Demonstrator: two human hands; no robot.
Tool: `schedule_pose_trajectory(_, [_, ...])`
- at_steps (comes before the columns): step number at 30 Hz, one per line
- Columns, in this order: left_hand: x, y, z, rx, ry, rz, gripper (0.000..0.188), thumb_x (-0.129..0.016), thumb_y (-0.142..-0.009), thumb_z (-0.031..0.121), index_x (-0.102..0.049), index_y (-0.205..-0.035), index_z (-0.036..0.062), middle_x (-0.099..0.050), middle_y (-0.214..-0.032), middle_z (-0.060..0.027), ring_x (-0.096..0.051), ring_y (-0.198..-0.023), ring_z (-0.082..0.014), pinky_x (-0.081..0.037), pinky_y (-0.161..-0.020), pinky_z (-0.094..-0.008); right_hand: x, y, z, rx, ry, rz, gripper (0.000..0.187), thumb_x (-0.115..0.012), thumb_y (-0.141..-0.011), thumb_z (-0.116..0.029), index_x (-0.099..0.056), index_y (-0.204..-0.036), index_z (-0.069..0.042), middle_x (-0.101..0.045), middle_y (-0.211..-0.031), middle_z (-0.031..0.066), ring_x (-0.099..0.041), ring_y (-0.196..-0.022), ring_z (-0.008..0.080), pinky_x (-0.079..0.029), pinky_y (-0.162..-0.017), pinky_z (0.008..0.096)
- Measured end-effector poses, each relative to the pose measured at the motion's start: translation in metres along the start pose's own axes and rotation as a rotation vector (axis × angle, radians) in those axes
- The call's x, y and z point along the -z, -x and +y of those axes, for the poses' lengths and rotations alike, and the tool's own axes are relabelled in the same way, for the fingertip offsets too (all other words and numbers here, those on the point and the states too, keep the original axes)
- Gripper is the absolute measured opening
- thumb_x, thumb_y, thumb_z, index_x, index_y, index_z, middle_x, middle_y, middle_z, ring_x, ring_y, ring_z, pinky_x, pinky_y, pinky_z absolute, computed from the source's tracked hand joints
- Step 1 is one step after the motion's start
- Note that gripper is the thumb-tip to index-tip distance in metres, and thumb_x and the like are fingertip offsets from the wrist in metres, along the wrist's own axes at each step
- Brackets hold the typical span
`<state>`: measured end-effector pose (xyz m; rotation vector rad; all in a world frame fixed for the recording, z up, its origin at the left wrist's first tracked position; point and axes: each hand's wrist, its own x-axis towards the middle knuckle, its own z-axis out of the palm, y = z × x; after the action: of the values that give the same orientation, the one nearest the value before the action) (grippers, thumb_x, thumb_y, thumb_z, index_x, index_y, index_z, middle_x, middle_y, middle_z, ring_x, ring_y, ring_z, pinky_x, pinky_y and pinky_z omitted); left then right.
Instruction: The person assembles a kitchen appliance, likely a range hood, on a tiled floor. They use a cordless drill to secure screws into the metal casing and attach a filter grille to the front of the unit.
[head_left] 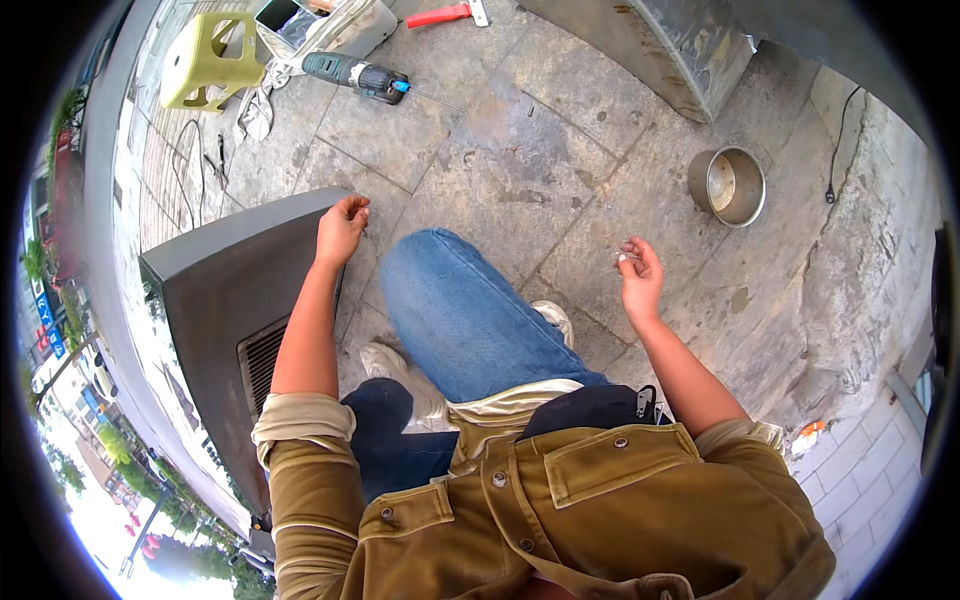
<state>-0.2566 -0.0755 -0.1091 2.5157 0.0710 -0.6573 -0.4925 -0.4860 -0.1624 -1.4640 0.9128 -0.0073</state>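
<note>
A dark grey metal casing (215, 235) with a slotted vent stands on the floor to my left. At its far right corner is my left hand (341, 232), with the fingers curled in at the casing's edge. My right hand (641, 280) hangs over the paving, right of my bent knee. Its thumb and fingers are drawn together in a pinch, and a small pale spot shows at the tips. What that pinch holds, if anything, is too small to make out. A round metal pot (750, 205) stands beyond it to the right.
A teal and black power drill (350, 75) with a long bit lies on the paving ahead. Near it are a yellow-green stool (212, 60), a bin (355, 30), a rag (256, 115) and a red-handled scraper (440, 15). A large metal box (650, 45) stands far right; a black cable (838, 145) hangs nearby.
</note>
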Motion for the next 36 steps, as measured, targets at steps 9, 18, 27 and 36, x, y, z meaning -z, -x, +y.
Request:
schedule_pose_trajectory(9, [-0.157,-0.022,0.035,-0.374,-0.261,-0.357,0.018,-0.064,-0.077,0.022,-0.064,-0.084,0.0053,-0.065,-0.085,-0.0155,-0.062,-0.082,-0.0328,-0.049,-0.072,-0.0404,-0.089,-0.084,-0.174,0.556,-0.332,-0.03,0.035,-0.05,-0.085,0.005,-0.047,-0.121,0.004,-0.055,-0.109,0.0117,-0.06,-0.085,0.0149,-0.049,-0.077,0.0282])
schedule_pose_trajectory(18, [-0.285,-0.01,0.045,-0.358,-0.466,-0.319,0.028,-0.064,-0.078,0.031,-0.06,-0.082,0.003,-0.063,-0.081,-0.0177,-0.064,-0.075,-0.0342,-0.051,-0.067,-0.0448,-0.103,-0.074,-0.212,0.738,-0.415,-0.017,0.032,-0.052,-0.085,0.003,-0.05,-0.117,0.005,-0.059,-0.105,0.013,-0.061,-0.082,0.0175,-0.05,-0.075,0.0295])
schedule_pose_trajectory(27, [-0.233,-0.112,0.112,0.137,0.929,-0.447,0.004,-0.05,-0.081,0.009,-0.053,-0.081,0.0068,-0.056,-0.07,0.0005,-0.055,-0.063,-0.0138,-0.048,-0.06,-0.0267,-0.052,-0.071,-0.194,0.42,-0.442,0.196,0.031,-0.052,-0.089,-0.005,-0.051,-0.118,0.004,-0.057,-0.109,0.0143,-0.058,-0.086,0.0168,-0.047,-0.081,0.0312])
schedule_pose_trajectory(36, [-0.245,-0.19,0.165,-0.318,-0.303,0.012,0.029,-0.063,-0.078,0.031,-0.066,-0.085,0.0033,-0.064,-0.092,-0.0182,-0.063,-0.085,-0.0326,-0.051,-0.074,-0.0423,-0.062,-0.052,-0.205,0.432,-0.397,0.152,0.028,-0.053,-0.088,-0.005,-0.053,-0.114,0.003,-0.057,-0.109,0.0135,-0.057,-0.086,0.0149,-0.046,-0.082,0.0309])
